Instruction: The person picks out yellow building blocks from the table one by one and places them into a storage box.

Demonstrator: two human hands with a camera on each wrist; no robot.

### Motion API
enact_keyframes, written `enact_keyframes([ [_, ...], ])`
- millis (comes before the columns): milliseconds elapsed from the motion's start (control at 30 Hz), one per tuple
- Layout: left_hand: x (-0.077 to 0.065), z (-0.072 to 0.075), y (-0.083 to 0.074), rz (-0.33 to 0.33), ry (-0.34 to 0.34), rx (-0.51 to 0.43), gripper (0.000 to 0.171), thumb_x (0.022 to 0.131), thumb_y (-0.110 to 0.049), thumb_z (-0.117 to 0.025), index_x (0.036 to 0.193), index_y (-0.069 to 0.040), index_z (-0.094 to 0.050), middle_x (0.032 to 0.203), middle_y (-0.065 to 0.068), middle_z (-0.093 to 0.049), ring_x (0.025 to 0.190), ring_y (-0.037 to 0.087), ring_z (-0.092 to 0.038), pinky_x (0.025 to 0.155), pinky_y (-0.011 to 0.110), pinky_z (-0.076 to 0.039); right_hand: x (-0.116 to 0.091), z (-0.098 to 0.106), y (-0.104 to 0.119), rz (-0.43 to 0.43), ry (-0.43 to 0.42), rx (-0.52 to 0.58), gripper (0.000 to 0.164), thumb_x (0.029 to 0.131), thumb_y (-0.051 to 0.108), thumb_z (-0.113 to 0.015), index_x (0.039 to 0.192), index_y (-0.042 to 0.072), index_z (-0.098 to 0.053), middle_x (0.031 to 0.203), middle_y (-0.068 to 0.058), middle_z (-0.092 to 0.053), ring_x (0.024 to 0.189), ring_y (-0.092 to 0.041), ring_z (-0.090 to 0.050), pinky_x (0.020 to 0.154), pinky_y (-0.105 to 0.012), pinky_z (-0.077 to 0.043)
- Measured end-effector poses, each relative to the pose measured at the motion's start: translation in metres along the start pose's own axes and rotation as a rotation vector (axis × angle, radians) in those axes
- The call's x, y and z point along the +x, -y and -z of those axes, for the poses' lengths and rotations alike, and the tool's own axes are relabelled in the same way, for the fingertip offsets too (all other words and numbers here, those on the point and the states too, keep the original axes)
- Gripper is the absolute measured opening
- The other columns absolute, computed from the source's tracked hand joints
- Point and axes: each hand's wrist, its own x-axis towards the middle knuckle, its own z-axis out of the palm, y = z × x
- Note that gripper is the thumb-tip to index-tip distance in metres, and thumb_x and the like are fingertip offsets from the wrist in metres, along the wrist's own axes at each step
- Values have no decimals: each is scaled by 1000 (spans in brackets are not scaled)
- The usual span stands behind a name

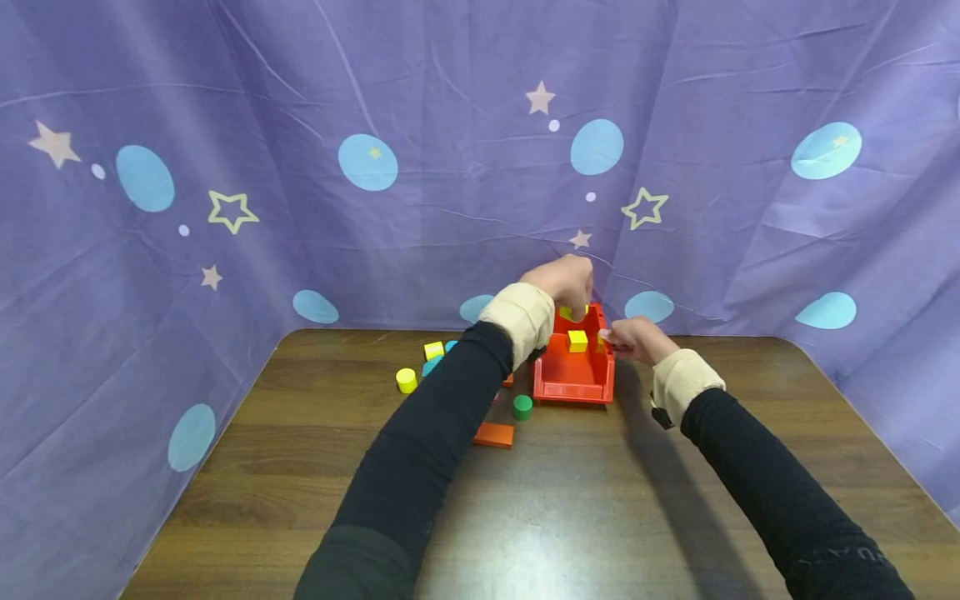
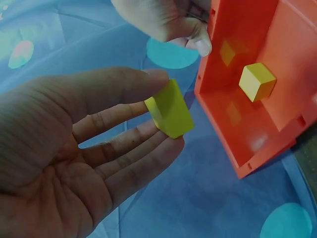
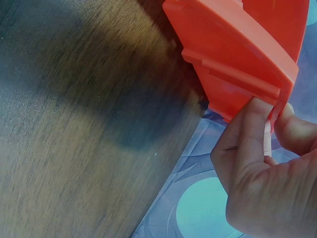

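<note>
My left hand [image 1: 567, 279] is over the far end of a red open-topped bin [image 1: 572, 390], pinching a yellow block [image 2: 171, 109] between thumb and fingertips. In the left wrist view that block is seen beside the bin's wall. One yellow cube [image 1: 577, 341] sits inside the bin, also visible as a cube [image 2: 257, 82] from the left wrist. At the bin's right side, my right hand [image 1: 637, 339] grips the edge, thumb on one face and curled fingers on the other, as the right wrist view shows its hand [image 3: 267, 158].
Left of the bin lie a green cylinder [image 1: 522, 407], an orange flat block [image 1: 493, 436], a yellow cylinder [image 1: 406, 381], a yellow block [image 1: 433, 351] and blue pieces [image 1: 431, 366]. My left sleeve hides part of this group. A purple curtain [image 1: 465, 225] hangs behind the wooden table [image 1: 570, 500].
</note>
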Motion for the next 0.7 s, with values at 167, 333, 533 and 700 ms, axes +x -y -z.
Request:
enact_keyframes([
  [167, 8, -7, -6, 39, -10, 42, 17, 79, 1, -75, 78, -9, -62, 81, 3, -52, 72, 16, -45, 58, 26, -41, -2, -1, 1, -9, -24, -11, 36, 103, 0, -47, 68, 8, -42, 69, 0, -41, 70, -13, -49, 68, -24, -49],
  [333, 12, -16, -11, 110, -28, 42, 18, 79, 0, -79, 90, -6, -66, 92, 5, -57, 78, 18, -49, 61, 27, -45, 0, -1, 0, -17, -26, -7, 40, 102, 1, -47, 64, 10, -40, 67, 1, -40, 68, -12, -47, 75, -27, -48],
  [533, 14, -26, -14, 183, -34, 36, 25, 81, 2, -74, 102, -8, -65, 103, 5, -60, 83, 19, -50, 63, 29, -45, 5, -1, -2, 0, -3, -16, 46, 102, 0, -47, 59, 12, -36, 62, 3, -37, 62, -10, -44, 69, -24, -45],
  [700, 19, -37, -9, 203, -52, 10, 26, 86, 0, -72, 109, -9, -65, 112, 5, -63, 88, 18, -52, 68, 29, -46, 4, 0, 0, -15, -16, -7, 47, 101, 0, -47, 57, 13, -35, 61, 3, -35, 60, -10, -41, 70, -25, -43],
])
